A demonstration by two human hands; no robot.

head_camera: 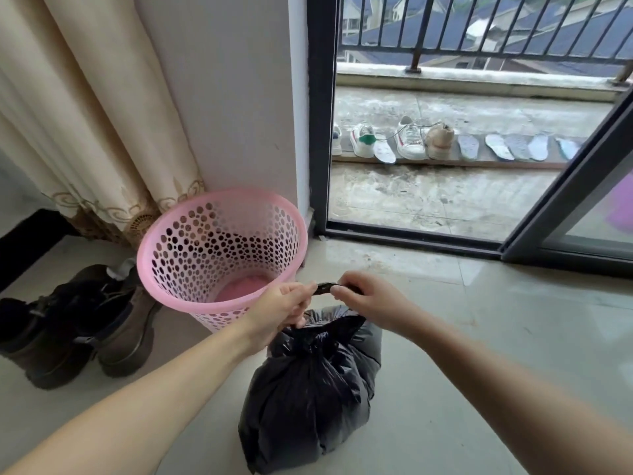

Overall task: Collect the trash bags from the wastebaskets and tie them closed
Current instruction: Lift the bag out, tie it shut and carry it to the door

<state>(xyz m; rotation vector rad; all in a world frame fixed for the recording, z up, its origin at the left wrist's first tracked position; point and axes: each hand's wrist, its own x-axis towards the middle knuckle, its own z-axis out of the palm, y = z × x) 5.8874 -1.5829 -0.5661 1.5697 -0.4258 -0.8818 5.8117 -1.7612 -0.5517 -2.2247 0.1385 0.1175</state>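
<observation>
A full black trash bag stands on the tiled floor in front of me, its top gathered. My left hand and my right hand each pinch one end of the bag's twisted black top strip, which is stretched between them just above the bag. A pink perforated wastebasket stands upright to the left of the bag, against the wall corner, with no bag inside it.
Dark boots sit on the floor left of the wastebasket. A beige curtain hangs behind. An open sliding door leads to a balcony with shoes and insoles lined up.
</observation>
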